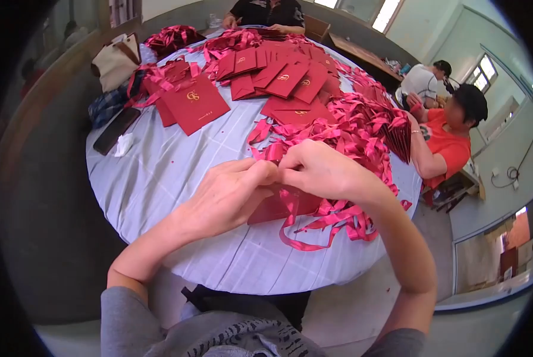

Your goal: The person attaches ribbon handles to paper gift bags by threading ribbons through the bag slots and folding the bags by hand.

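Note:
Close together over the near part of the table are my left hand (226,191) and my right hand (325,169), both with fingers pinched. A short loop of pink ribbon (272,152) stands up between their fingertips, and both hands seem to grip it. Beneath them lies a dark red paper bag (281,208), partly covered by my hands. Its ribbon trails to the right in loose curls (311,245). Just beyond my right hand spreads a heap of red bags with tangled pink ribbons (361,128). The exact grip of the fingertips is hard to make out.
Flat red bags (196,107) and a stack of more (284,77) lie farther back on the round, cloth-covered table (159,172). At left are a dark phone (116,130), crumpled tissue (124,144) and cream bag (116,62). A person in orange (448,143) sits at right; another sits opposite.

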Available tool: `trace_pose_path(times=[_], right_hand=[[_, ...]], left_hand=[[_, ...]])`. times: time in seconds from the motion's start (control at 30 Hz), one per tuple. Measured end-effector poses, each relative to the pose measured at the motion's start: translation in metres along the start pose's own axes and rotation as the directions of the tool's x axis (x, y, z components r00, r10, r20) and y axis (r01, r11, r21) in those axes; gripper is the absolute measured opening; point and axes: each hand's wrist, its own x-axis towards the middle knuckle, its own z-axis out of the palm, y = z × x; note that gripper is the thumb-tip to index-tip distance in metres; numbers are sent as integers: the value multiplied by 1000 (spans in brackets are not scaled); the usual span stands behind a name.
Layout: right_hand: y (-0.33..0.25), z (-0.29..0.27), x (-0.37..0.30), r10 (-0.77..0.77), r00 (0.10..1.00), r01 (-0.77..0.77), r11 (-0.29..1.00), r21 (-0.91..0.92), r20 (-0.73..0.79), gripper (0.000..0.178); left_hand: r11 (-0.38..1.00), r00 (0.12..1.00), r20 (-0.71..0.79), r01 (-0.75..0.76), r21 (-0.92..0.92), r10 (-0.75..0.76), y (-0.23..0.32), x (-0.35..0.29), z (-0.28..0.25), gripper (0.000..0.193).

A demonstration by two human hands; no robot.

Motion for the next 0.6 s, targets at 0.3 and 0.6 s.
trace_pose_path(times=[0.3, 0.6], right_hand=[[5, 5, -3, 185, 983, -172, 935, 309, -13, 14], [15, 7, 13, -43, 929, 199, 895, 398, -366, 19]], left_hand=[[996, 997, 33, 70, -53, -68, 7, 3, 5, 24], [992, 993, -38, 111, -56, -113, 7, 1, 15, 19]])
